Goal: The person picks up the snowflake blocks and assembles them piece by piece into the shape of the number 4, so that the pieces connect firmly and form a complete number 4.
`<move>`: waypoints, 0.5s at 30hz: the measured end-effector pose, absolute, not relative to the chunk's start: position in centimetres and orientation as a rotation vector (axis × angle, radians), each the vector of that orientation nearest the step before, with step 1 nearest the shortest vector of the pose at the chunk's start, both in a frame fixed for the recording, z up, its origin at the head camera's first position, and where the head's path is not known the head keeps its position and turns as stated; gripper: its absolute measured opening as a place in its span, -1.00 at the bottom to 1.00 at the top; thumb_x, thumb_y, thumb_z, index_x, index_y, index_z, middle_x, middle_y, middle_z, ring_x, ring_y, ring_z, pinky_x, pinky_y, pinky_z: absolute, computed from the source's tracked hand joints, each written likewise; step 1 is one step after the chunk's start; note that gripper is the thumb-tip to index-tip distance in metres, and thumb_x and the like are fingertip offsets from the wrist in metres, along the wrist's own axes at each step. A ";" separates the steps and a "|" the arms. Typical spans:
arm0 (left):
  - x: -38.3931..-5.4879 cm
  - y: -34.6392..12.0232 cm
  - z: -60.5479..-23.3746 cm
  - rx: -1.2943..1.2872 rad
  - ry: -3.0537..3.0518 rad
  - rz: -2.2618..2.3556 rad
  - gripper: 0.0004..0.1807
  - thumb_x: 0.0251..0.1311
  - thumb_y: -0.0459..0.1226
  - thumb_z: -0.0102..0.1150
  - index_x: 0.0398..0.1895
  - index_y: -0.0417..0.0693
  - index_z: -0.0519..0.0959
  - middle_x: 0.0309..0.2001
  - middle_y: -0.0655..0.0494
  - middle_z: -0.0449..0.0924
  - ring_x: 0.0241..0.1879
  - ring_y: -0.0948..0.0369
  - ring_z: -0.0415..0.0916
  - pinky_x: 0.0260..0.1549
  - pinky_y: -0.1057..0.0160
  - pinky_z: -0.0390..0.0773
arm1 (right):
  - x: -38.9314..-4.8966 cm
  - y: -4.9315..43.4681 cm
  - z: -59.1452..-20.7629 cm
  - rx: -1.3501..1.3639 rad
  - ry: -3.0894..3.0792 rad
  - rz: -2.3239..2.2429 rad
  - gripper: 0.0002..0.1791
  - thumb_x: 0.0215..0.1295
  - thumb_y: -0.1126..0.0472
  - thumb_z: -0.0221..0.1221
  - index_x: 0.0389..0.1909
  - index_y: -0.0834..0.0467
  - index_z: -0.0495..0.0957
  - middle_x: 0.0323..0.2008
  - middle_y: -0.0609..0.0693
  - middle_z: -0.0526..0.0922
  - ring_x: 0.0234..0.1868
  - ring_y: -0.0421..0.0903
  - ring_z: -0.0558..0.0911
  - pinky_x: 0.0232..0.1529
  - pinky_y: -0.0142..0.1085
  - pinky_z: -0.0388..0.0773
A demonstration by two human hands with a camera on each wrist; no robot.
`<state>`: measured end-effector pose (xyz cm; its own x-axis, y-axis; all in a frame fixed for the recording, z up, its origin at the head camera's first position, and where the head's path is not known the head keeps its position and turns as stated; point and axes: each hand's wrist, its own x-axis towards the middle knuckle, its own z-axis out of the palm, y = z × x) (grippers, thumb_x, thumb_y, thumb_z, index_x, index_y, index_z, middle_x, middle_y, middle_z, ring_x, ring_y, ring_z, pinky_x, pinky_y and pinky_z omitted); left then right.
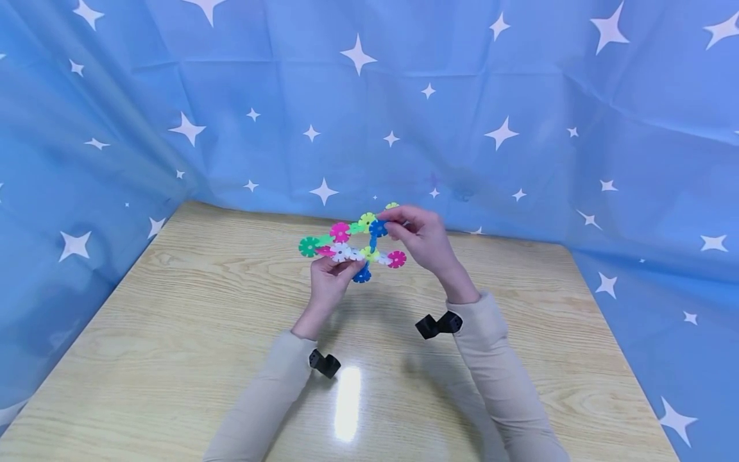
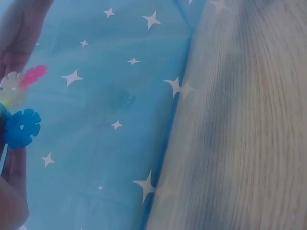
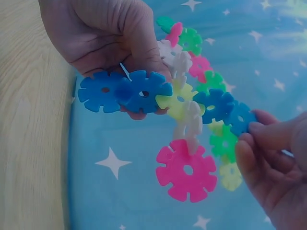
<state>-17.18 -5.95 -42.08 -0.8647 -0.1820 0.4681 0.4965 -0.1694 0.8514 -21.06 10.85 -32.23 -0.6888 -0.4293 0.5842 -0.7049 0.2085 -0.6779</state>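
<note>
Above the table, both hands hold up a chain of interlocking snowflake discs in blue, pink, green, white and yellow. My left hand (image 1: 330, 282) grips the white and yellow stretch from below. With thumb and fingertips, my right hand (image 1: 424, 240) pinches a blue disc (image 3: 241, 119) at the end of a short blue branch. That branch meets a yellow disc (image 3: 180, 99) near the left hand's fingers. Two linked blue discs (image 3: 103, 92) and a pink disc (image 3: 186, 170) stick out from the same yellow one. A green disc (image 1: 308, 247) ends the chain on the left.
The wood-grain table (image 1: 190, 308) lies under the hands, with a bright glare patch near its front. A blue star-patterned cloth (image 1: 358, 115) hangs behind and along the sides. Small black wrist cameras (image 1: 440, 325) sit on both sleeves.
</note>
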 end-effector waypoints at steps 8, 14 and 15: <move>-17.0 -5.1 -42.4 -0.255 -1.632 -2.031 -0.88 0.00 -0.62 0.23 -0.38 -0.59 0.55 -0.38 -0.39 0.60 -0.41 0.42 0.60 -0.34 0.43 0.62 | -21.3 10.4 -31.9 1.106 -2.239 1.365 -0.85 0.16 0.53 0.17 -0.28 0.36 0.65 -0.39 0.18 0.66 -0.63 -0.13 0.42 -0.64 -0.45 0.35; -16.7 -4.8 -42.7 -0.236 -1.615 -2.036 -0.90 0.00 -0.62 0.23 -0.41 -0.60 0.55 -0.42 -0.27 0.63 -0.45 0.43 0.58 -0.37 0.46 0.60 | -21.4 10.3 -32.2 1.146 -2.255 1.354 -0.85 0.15 0.58 0.14 -0.35 0.35 0.65 -0.42 0.17 0.66 -0.65 -0.13 0.42 -0.67 -0.45 0.37; -16.7 -4.7 -42.8 -0.238 -1.616 -2.034 -0.91 -0.01 -0.63 0.22 -0.42 -0.60 0.54 -0.42 -0.28 0.63 -0.45 0.43 0.58 -0.38 0.46 0.60 | -21.3 10.4 -32.3 1.155 -2.255 1.359 -0.84 0.15 0.58 0.14 -0.35 0.35 0.65 -0.43 0.16 0.66 -0.65 -0.12 0.44 -0.67 -0.44 0.38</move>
